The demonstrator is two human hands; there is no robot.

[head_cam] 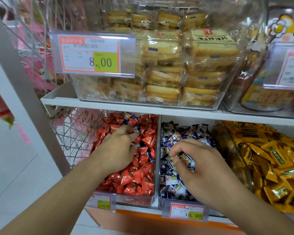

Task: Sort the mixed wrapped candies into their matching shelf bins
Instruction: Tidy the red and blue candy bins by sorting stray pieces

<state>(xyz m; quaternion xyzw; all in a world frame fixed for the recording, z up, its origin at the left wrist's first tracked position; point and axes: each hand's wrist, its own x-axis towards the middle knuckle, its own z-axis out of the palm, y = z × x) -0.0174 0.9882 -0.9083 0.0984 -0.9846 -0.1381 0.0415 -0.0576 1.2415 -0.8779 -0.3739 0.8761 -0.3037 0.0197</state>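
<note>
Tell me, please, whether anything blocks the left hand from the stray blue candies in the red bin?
Nothing visible does. The left hand is already among the red candies, its fingertips at a blue candy. More blue candies lie exposed beside the bin's right wall.

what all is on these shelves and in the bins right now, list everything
red candies: many, red, left bin, lower shelf
stray blue candies: several, dark blue, mixed into left bin
blue-white candies: many, middle bin
yellow candies: many, right bin
biscuit packs: many, golden, clear tub, upper shelf
price tags: four, orange-bordered, on bin fronts
left hand: in red bin
right hand: pinching blue-white candies over middle bin
</note>
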